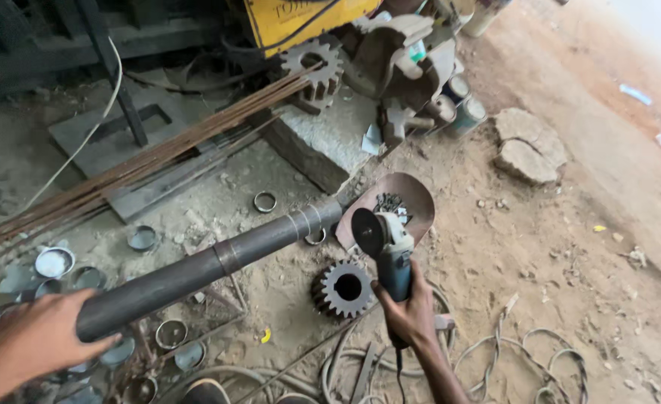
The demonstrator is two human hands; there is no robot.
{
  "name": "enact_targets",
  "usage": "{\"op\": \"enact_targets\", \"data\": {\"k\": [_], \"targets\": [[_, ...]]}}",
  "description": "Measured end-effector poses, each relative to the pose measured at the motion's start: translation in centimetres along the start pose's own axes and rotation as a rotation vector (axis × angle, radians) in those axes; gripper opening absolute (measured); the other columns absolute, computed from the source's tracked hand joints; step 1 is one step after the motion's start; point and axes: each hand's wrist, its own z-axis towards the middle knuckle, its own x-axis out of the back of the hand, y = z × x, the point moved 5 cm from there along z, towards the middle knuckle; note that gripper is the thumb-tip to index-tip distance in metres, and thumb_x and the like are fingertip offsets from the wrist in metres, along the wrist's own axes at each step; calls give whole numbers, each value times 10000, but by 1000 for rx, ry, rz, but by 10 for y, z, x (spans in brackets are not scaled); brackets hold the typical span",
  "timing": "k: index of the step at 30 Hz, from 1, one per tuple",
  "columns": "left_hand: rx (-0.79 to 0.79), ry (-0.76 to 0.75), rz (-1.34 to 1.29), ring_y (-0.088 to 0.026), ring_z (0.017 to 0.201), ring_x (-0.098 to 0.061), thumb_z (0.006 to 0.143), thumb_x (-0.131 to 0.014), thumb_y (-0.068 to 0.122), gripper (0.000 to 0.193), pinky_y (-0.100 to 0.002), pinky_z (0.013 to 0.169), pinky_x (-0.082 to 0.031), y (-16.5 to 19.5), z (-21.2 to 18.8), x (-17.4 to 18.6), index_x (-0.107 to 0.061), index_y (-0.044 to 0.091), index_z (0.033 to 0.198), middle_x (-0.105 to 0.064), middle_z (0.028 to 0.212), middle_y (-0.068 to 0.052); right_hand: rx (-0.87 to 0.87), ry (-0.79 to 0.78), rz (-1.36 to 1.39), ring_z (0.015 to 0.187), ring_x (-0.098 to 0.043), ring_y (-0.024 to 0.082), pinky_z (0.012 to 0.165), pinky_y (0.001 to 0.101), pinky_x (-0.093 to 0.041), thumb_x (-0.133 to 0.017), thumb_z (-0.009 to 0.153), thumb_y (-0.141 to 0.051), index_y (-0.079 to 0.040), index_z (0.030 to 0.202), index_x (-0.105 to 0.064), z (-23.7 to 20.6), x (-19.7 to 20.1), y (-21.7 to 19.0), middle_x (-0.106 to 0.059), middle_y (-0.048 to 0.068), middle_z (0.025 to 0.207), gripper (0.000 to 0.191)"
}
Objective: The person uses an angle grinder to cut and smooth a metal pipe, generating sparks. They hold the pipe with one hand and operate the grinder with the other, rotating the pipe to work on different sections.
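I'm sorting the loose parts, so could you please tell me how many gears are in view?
2. One gear lies on the ground just left of the right hand; the other gear sits on the stone block at the top. Clutter may hide more.

A dark steel pipe (pixel 211 262) is gripped at its near end, slanting away from the fingers. A blue grinder (pixel 385 247) is held upright, disc above the fingers.
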Motion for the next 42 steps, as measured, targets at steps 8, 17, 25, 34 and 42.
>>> {"op": "enact_targets", "data": {"k": [8, 17, 25, 34, 42], "targets": [[38, 105, 60, -271, 698, -772, 649, -788, 750, 917, -417, 732, -656, -25, -32, 9, -667, 120, 1303, -793, 881, -126, 46, 36, 96, 1015, -676, 240, 910, 381, -553, -742, 862, -161, -6, 1443, -510, -16, 15, 46, -694, 162, 1145, 644], [-1354, 427, -700, -122, 997, -710, 993, -716, 477, 270, -324, 932, -618, 65, -98, 43, -684, 210, 1018, -704, 1136, -66, 38, 13, 106, 1008, -660, 232, 882, 376, -563, -797, 946, -166, 14, 1430, -462, -29, 38, 17, -638, 132, 1177, 616], [-811, 367, -281, -419, 1361, -417, 726, -872, 607, 1201, -565, 1071, -393, 306, -40, -98, -256, -33, 1534, -343, 1516, -304, -273, 54, 169, 852, -683, 195, 741, 354, -589, -739, 882, -173, -41, 1434, -437, -50, 41, 24, -631, 104, 1037, 643], [-639, 574, -962, -454, 1412, -410, 547, -1026, 393, 1410, -498, 1176, -398, 395, 25, -100, -140, 21, 1579, -332, 1528, -297, -191, 82, 111, 892, -666, 200, 791, 353, -563, -765, 923, -172, 1, 1348, -486, -58, 58, 55, -629, 110, 1057, 536], [-679, 574, -1013, -381, 1298, -511, 506, -1052, 339, 1329, -494, 1116, -446, 387, 30, -94, -262, 28, 1529, -450, 1383, -216, -221, 94, 292, 855, -664, 161, 756, 310, -555, -741, 934, -118, 2, 1295, -496, -65, 51, 71, -642, 84, 1032, 453]]}}
